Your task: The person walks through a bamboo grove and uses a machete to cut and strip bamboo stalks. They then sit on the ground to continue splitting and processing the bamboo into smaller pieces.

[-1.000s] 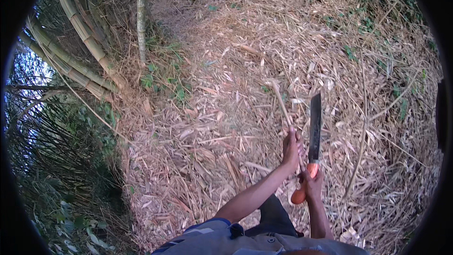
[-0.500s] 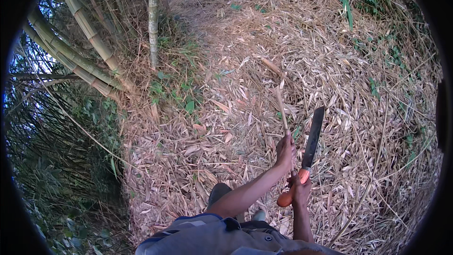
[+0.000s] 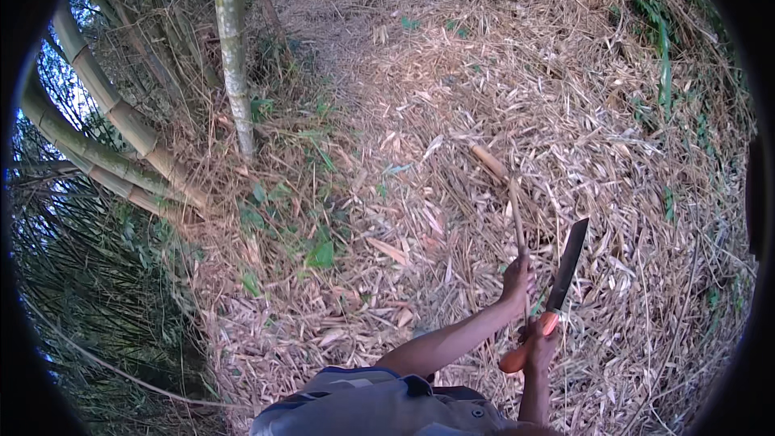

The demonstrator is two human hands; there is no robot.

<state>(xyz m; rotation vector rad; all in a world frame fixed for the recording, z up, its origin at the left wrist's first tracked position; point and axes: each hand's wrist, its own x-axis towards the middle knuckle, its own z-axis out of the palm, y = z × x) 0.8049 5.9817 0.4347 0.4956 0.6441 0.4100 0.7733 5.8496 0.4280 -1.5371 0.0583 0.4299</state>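
My left hand (image 3: 515, 281) grips a thin bamboo stick (image 3: 517, 222) that points up and away from me over the ground. Right beside it, my right hand (image 3: 539, 341) is closed around the orange handle (image 3: 517, 357) of a machete; its dark blade (image 3: 567, 263) slants up to the right, just right of the stick. Both forearms come in from the lower edge, above my grey shirt (image 3: 379, 408).
Dry bamboo leaves and straw (image 3: 484, 113) cover the ground. A short cut bamboo piece (image 3: 489, 162) lies beyond the stick. Thick bamboo culms (image 3: 121, 125) lean at the left, one upright stem (image 3: 232, 48) at upper left. Green weeds (image 3: 319, 250) grow in the middle.
The view has swung to the right, so the bamboo clump takes up more of the left side. Both hands with stick and machete have shifted slightly lower and right in the picture.
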